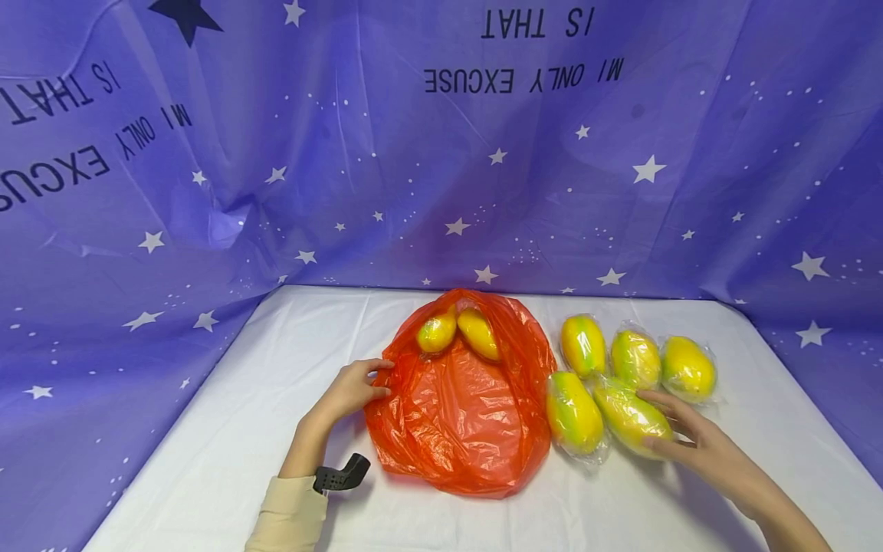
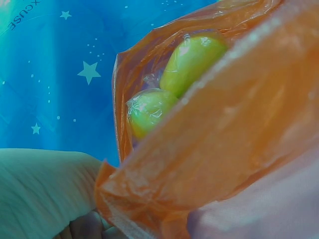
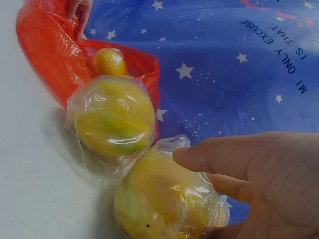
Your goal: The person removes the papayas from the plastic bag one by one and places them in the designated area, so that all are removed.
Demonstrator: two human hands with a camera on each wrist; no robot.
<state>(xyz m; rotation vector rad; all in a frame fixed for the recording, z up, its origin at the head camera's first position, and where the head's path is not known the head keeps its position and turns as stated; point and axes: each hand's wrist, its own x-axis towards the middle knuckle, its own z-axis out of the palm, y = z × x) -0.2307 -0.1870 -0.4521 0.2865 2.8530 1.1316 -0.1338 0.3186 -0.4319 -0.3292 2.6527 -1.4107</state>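
Note:
A red plastic bag (image 1: 476,429) lies with its mouth spread open on the white table. Two yellow mangoes, one on the left (image 1: 438,333) and one on the right (image 1: 479,334), show inside its far part. My left hand (image 1: 352,391) pinches the left edge of the bag, thumb and fingers on the film. To the bag's right, my right hand (image 1: 697,441) holds a yellow-green mango (image 1: 631,418) in clear wrap, thumb on the near side and fingers on the far side. Another wrapped mango (image 1: 575,414) lies between this one and the bag.
Three more wrapped mangoes stand in a row behind: a left one (image 1: 583,346), a middle one (image 1: 636,359) and a right one (image 1: 688,369). A purple star-printed cloth (image 1: 441,169) hangs behind the table (image 1: 228,429). A black strap mount (image 1: 343,474) sits on my left wrist.

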